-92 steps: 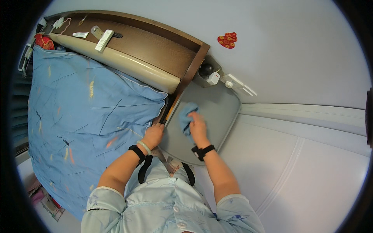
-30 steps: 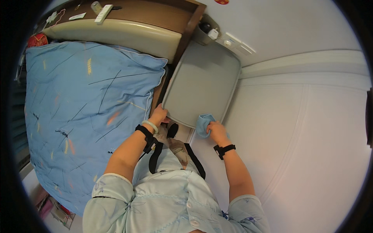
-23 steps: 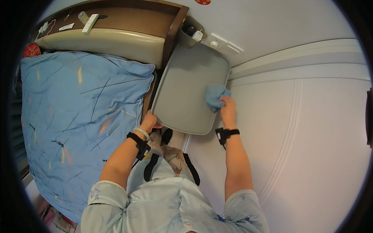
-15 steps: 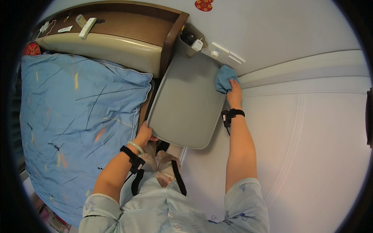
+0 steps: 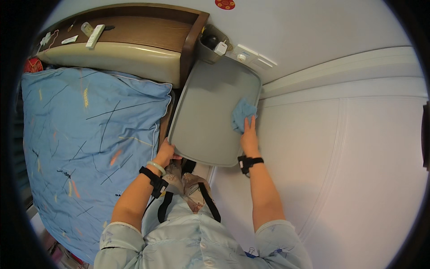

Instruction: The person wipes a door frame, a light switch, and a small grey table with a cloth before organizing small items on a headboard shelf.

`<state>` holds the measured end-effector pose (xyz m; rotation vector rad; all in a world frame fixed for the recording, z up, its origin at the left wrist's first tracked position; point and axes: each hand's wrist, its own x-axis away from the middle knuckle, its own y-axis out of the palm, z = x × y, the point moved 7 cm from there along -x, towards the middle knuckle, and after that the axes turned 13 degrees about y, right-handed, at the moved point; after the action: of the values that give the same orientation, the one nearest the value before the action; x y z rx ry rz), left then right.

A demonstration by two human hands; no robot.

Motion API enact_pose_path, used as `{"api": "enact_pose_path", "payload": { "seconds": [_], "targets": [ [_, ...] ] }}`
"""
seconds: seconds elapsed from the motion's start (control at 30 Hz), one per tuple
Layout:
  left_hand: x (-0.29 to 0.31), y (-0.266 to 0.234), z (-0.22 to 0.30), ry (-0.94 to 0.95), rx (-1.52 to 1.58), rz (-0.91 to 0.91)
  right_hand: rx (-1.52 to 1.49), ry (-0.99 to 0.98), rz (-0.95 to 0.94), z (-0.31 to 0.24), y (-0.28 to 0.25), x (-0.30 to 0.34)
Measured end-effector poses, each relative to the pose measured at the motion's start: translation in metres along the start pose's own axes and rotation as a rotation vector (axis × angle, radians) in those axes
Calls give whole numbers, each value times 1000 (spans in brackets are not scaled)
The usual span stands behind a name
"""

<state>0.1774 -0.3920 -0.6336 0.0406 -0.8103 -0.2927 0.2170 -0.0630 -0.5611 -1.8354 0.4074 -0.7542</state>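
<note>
A grey tabletop [image 5: 201, 114] with rounded corners and a raised rim lies between the bed and the wall. On its right side rests a crumpled blue cloth [image 5: 243, 115]. My right hand [image 5: 250, 138] presses that cloth against the surface, its fingers closed on the near part of it. At the tabletop's near left corner, my left hand [image 5: 165, 153] grips the edge, with the fingers partly hidden around the rim.
To the left is a bed with a blue patterned quilt [image 5: 96, 121]. Behind it stands a wooden headboard [image 5: 148, 24] holding a white power strip [image 5: 95, 36]. A grey holder [image 5: 210, 54] with a white plug hangs beside wall switches [image 5: 247, 55]. White panels [image 5: 309, 134] lie to the right.
My right hand has slid the blue cloth nearer and to the left, from the far right corner along the right side. The left hand keeps its grip on the corner.
</note>
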Motion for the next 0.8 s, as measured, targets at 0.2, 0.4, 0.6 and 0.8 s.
{"api": "enact_pose_path", "payload": {
  "seconds": [0.2,0.4,0.6,0.8],
  "targets": [
    [-3,-1,-1,35,11,-51,-27,60,4,2,22,85],
    [-5,-2,0,25,32,-64,-19,126,-21,-1,37,122],
    [-7,-4,-4,10,70,-98,-52,253,-76,-10,51,143],
    [-13,4,-8,-27,59,-163,-26,244,9,-23,88,156]
  ]
}}
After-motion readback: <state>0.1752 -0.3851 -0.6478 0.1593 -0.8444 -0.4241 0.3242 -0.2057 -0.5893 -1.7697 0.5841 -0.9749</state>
